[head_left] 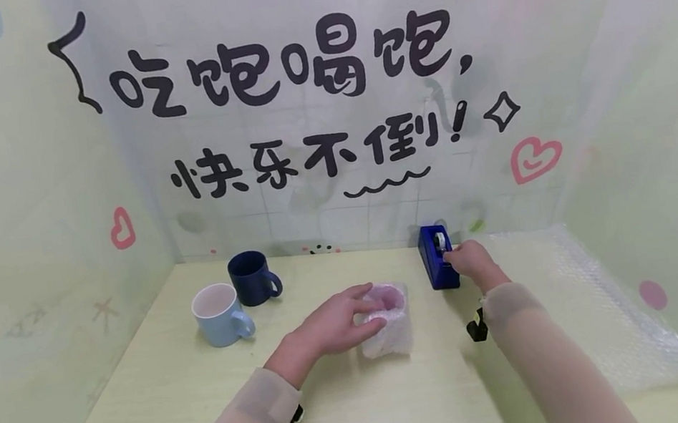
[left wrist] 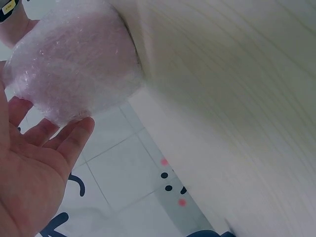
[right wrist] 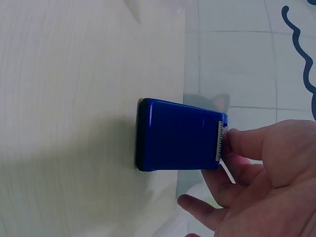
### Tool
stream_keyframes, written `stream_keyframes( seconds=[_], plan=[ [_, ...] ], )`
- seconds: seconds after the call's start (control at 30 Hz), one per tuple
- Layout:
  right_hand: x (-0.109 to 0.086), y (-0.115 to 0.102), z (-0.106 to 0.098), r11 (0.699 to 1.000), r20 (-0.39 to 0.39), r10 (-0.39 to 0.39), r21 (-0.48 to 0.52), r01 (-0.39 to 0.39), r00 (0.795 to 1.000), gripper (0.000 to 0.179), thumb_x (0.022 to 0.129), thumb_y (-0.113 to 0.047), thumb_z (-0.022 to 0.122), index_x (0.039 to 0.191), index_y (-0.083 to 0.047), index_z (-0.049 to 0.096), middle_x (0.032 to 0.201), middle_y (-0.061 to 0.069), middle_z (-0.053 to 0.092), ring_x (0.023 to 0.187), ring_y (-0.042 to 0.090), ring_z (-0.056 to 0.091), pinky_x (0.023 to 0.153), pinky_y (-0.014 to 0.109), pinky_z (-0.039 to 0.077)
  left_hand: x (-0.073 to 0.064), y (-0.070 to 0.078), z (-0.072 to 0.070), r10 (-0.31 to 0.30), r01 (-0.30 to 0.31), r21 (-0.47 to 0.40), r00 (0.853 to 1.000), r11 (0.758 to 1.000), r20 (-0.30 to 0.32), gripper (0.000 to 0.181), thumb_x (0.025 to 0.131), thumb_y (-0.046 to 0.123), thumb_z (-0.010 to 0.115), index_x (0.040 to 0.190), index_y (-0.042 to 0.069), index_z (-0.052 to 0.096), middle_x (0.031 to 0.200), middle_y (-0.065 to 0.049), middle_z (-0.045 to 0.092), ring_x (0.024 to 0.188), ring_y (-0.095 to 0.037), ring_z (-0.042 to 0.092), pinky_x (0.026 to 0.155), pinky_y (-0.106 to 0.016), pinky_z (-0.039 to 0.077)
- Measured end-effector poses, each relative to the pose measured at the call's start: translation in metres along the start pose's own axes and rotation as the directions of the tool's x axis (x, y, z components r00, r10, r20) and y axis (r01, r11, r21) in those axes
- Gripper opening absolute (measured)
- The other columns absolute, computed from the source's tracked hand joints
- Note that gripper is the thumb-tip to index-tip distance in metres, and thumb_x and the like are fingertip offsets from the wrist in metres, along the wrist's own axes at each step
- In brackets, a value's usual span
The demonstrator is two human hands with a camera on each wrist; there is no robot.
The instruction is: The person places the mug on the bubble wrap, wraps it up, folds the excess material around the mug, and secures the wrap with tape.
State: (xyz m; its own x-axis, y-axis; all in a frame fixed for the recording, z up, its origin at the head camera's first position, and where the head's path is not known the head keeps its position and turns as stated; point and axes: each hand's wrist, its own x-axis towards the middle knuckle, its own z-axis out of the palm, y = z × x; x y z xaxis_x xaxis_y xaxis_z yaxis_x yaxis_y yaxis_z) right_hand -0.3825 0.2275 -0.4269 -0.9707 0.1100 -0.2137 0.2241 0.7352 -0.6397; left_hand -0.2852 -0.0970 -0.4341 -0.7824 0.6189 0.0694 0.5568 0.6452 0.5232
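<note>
A pink cup wrapped in bubble wrap [head_left: 389, 334] stands on the table before me, its pink inside showing at the top. My left hand [head_left: 335, 324] holds it from the left, thumb on the near side and fingers at the far side of the rim. In the left wrist view, fingertips [left wrist: 84, 128] rest against the wrap. To the right stands a blue tape dispenser [right wrist: 180, 136] with a roll of tape [head_left: 440, 241]. My right hand [head_left: 473, 263] pinches the tape end between thumb and forefinger, right at the dispenser's toothed cutter [right wrist: 219, 140].
A light blue mug [head_left: 218, 322] and a dark blue mug [head_left: 251, 281] stand at the back left, handles toward the right. A flat sheet of bubble wrap [head_left: 587, 307] covers the table's right side. Printed walls enclose the table [head_left: 159, 367] at the back and sides.
</note>
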Motion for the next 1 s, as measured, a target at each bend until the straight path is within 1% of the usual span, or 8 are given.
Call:
stream_keyframes(
  seconds=[0.13,0.23,0.4,0.53,0.7,0.8,0.9,1.0],
  plan=[
    [-0.001,-0.005,-0.005,0.999,0.014,-0.027,-0.022,0.027,1.000,0.039,0.115,-0.029,0.049,0.112,0.005,0.068,0.122,0.023,0.067,0.106,0.031,0.058,0.107,0.057,0.051,0.000,0.001,0.000,0.010,-0.010,0.011,1.000,1.000,-0.006,0.046,0.109,0.041,0.066,0.145,0.013,0.073,0.174,-0.018,0.044,0.161,-0.040,0.044,0.129,-0.058,0.040],
    [0.001,-0.007,-0.005,0.999,0.017,-0.041,-0.006,0.041,0.999,0.039,0.116,-0.029,0.048,0.109,0.005,0.066,0.119,0.023,0.067,0.102,0.030,0.058,0.097,0.051,0.054,-0.001,0.002,-0.001,0.004,-0.004,0.014,1.000,1.000,-0.008,0.046,0.109,0.041,0.066,0.145,0.013,0.073,0.174,-0.017,0.044,0.160,-0.040,0.044,0.130,-0.057,0.040],
    [0.001,-0.004,-0.005,0.998,0.025,-0.039,0.040,0.038,0.999,0.032,0.116,-0.027,0.046,0.106,0.000,0.060,0.117,0.018,0.064,0.106,0.030,0.058,0.099,0.051,0.052,-0.001,0.000,0.001,0.007,-0.007,0.026,1.000,1.000,-0.012,0.045,0.109,0.040,0.066,0.144,0.013,0.073,0.173,-0.017,0.045,0.159,-0.040,0.045,0.129,-0.058,0.041],
    [-0.002,0.002,-0.007,0.990,0.056,-0.066,0.129,0.058,0.996,0.030,0.114,-0.026,0.044,0.109,0.000,0.058,0.135,0.023,0.064,0.124,0.037,0.059,0.112,0.058,0.048,0.000,0.001,0.001,0.007,-0.006,0.032,1.000,0.999,-0.014,0.045,0.109,0.040,0.066,0.144,0.013,0.074,0.172,-0.017,0.046,0.159,-0.040,0.046,0.128,-0.058,0.042],
    [-0.005,0.010,-0.008,0.976,0.096,-0.101,0.205,0.079,0.990,0.042,0.114,-0.029,0.040,0.131,0.005,0.058,0.151,0.028,0.057,0.147,0.047,0.050,0.128,0.070,0.033,-0.001,0.001,0.002,0.013,-0.012,0.023,1.000,1.000,-0.017,0.044,0.109,0.039,0.066,0.144,0.013,0.074,0.172,-0.018,0.046,0.159,-0.040,0.046,0.129,-0.058,0.041],
    [-0.010,0.013,-0.002,0.977,0.070,-0.091,0.197,0.075,0.993,0.039,0.112,-0.030,0.043,0.127,0.002,0.060,0.142,0.026,0.060,0.140,0.046,0.051,0.125,0.067,0.037,-0.001,0.000,0.004,0.005,-0.005,0.020,1.000,1.000,-0.012,0.045,0.109,0.040,0.066,0.145,0.013,0.073,0.173,-0.018,0.046,0.159,-0.040,0.045,0.129,-0.058,0.041],
    [-0.016,0.013,0.006,0.985,-0.006,-0.043,0.169,0.044,0.999,0.031,0.109,-0.029,0.047,0.115,-0.002,0.061,0.128,0.021,0.062,0.124,0.040,0.052,0.110,0.058,0.046,-0.002,0.000,0.004,0.005,-0.005,0.031,1.000,0.999,-0.013,0.046,0.109,0.041,0.066,0.145,0.013,0.073,0.172,-0.017,0.046,0.159,-0.040,0.046,0.129,-0.058,0.041],
    [-0.021,0.010,0.011,0.971,-0.062,0.019,0.239,-0.003,0.998,0.031,0.109,-0.026,0.049,0.120,-0.001,0.064,0.123,0.017,0.062,0.111,0.032,0.054,0.098,0.048,0.051,-0.001,-0.001,0.003,0.006,-0.005,0.041,1.000,0.999,-0.023,0.046,0.109,0.041,0.066,0.145,0.014,0.073,0.172,-0.017,0.046,0.159,-0.040,0.046,0.129,-0.058,0.042]
  ],
)
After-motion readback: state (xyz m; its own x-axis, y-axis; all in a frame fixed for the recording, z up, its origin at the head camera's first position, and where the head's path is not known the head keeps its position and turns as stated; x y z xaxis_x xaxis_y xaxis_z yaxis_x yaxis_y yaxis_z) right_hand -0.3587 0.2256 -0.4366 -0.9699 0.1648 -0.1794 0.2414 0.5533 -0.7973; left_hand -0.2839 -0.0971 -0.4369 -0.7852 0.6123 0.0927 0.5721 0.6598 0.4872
